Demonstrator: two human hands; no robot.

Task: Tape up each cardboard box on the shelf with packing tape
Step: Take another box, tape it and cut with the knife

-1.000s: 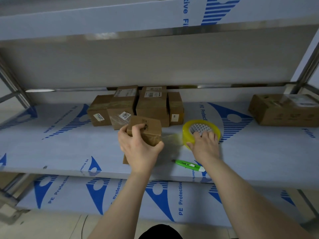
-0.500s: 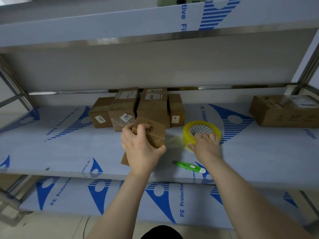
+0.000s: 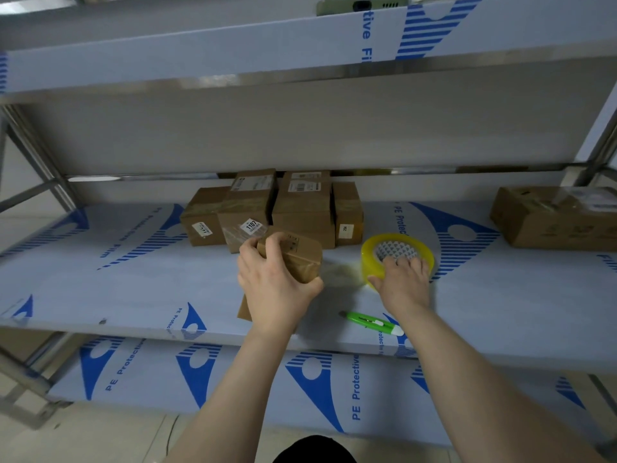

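The left hand point(image 3: 277, 285) is clamped on a small cardboard box point(image 3: 300, 253), fingers curled over its top edge and thumb pressed on its near right corner. The box is tilted, its lower corner resting on the shelf point(image 3: 133, 289) near the front edge. The right hand point(image 3: 404, 282) grips the yellow tape roll point(image 3: 370, 252) just to the right, fingertips hooked into the core and thumb against the outer wall. The roll lies flat on the shelf. A clear strip of tape point(image 3: 340, 274) runs between the roll and the box's right side.

A green cutter point(image 3: 370, 324) lies on the shelf in front of the roll, between the two forearms and apart from both hands. Behind the held box, four taped boxes point(image 3: 303, 208) stand packed together against the back, some bearing white labels. A larger box point(image 3: 547, 222) sits well apart at the right end. Blue-printed protective film covers the shelf boards.
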